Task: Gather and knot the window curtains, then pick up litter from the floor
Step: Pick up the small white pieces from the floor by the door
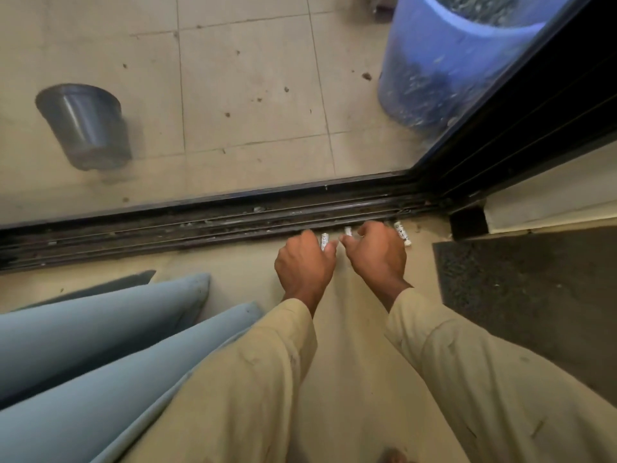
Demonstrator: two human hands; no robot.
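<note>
Several small white litter pieces lie on the floor along the sliding-door track (200, 225). My left hand (305, 265) reaches down and pinches one white piece (324, 241) between thumb and fingers. My right hand (379, 253) is beside it, its curled fingers and thumb closing round a second white piece (348, 231). A third white piece (400, 232) lies on the floor just right of my right hand. The blue-grey curtain (100, 332) hangs in folds at lower left, its hem near the floor.
A dark door mat (521, 295) covers the floor to the right. Behind the glass stand a blue bucket (444, 68) and a grey pot (86, 125) on dirty tiles. The black door frame (534, 121) runs up at the right.
</note>
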